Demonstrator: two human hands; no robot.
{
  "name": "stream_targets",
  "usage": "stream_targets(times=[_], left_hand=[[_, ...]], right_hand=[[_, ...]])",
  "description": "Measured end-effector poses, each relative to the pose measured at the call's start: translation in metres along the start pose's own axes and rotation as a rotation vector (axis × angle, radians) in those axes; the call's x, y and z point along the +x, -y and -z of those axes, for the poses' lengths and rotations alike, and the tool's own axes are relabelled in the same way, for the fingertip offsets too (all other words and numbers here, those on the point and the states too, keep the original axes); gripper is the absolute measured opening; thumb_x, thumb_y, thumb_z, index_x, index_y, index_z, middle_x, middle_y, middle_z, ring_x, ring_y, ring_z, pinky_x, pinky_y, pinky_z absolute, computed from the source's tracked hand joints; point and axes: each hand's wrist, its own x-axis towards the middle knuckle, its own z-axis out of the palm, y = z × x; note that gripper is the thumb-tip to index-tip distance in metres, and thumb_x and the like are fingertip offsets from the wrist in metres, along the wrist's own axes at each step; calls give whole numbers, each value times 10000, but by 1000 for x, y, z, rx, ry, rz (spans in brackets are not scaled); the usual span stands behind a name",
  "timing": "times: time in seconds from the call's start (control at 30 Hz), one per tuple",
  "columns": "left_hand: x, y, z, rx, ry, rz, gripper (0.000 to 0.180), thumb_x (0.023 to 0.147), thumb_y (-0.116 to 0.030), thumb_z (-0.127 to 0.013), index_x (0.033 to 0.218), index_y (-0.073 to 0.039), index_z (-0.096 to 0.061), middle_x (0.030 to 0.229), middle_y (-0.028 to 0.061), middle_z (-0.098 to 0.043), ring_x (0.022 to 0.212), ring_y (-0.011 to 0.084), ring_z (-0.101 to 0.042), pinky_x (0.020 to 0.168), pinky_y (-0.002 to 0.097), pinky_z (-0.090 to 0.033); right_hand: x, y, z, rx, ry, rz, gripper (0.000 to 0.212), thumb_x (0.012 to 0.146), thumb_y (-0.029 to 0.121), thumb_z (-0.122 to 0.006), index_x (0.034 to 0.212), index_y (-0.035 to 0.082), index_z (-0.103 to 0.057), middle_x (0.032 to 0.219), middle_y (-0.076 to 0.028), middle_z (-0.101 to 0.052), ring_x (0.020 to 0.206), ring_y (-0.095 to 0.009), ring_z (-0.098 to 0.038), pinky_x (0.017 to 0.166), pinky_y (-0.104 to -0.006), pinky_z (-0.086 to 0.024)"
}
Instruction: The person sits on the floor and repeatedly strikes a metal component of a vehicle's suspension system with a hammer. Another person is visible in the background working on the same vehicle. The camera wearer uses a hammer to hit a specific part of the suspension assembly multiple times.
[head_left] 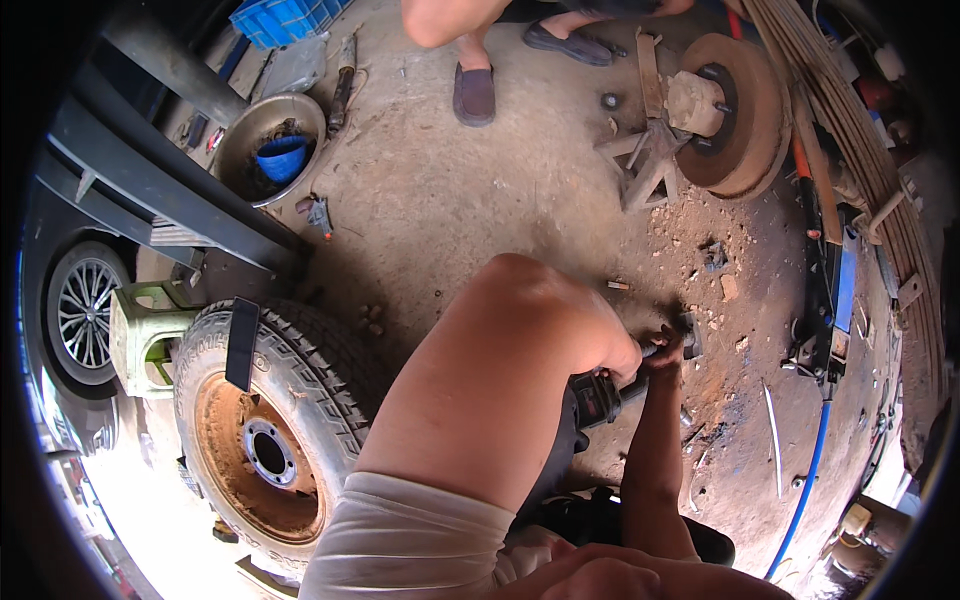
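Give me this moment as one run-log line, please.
left hand: at black tool | right hand: beside left hand | rusty-rimmed wheel: person's left

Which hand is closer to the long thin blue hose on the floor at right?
Right. The right hand is just left of the blue hose's upper end in the picture; the left hand lies farther left, beyond the right one.
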Motion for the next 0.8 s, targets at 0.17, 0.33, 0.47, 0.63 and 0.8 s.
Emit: stream_targets(times=[0.17, 0.33, 0.47, 0.63, 0.8], left_hand=[[-45, -50, 73, -270, -341, -257, 163, 745, -26, -569, 857, -57, -683, 879, 148, -607, 842, 281, -588, 766, 326, -477], [-48, -47, 85, -311, -396, -319, 168, 746, -29, -563, 853, -71, -685, 891, 135, -600, 883, 280, -572, 803, 325, -465], [-57, -52, 103, -336, -422, -334, 173, 752, -38, -544, 851, -75, -681, 878, 122, -600, 897, 278, -555, 809, 330, -450], [-11, -19, 50, -200, -172, -241, 227, 753, -47, -553, 980, -36, -541, 875, 154, -609, 834, 286, -579, 724, 346, -469], [101, 19, -93, 279, 449, -60, 444, 752, -59, -572, 1139, 17, -367, 870, 196, -620, 752, 296, -616, 617, 365, -497]], right_hand=[[-1, 6, -1, -220, -5, 88, 332, 864, 178, -466, 558, 167, -339, 492, 14, -374, 488, -150, -389, 540, -332, -400], [12, 24, 13, -279, -39, 141, 324, 833, 170, -529, 545, 162, -380, 508, 1, -421, 527, -166, -429, 592, -357, -433], [20, 27, 16, -349, -8, 78, 310, 817, 159, -535, 552, 172, -374, 507, 19, -409, 522, -153, -422, 635, -371, -440], [-4, 17, 8, -204, -94, -14, 295, 814, 215, -509, 557, 166, -375, 506, 5, -412, 496, -151, -422, 596, -360, -431], [-6, -2, -13, -472, -159, 116, 177, 814, 204, -529, 665, 120, -485, 612, -39, -481, 625, -213, -486, 629, -359, -449]])
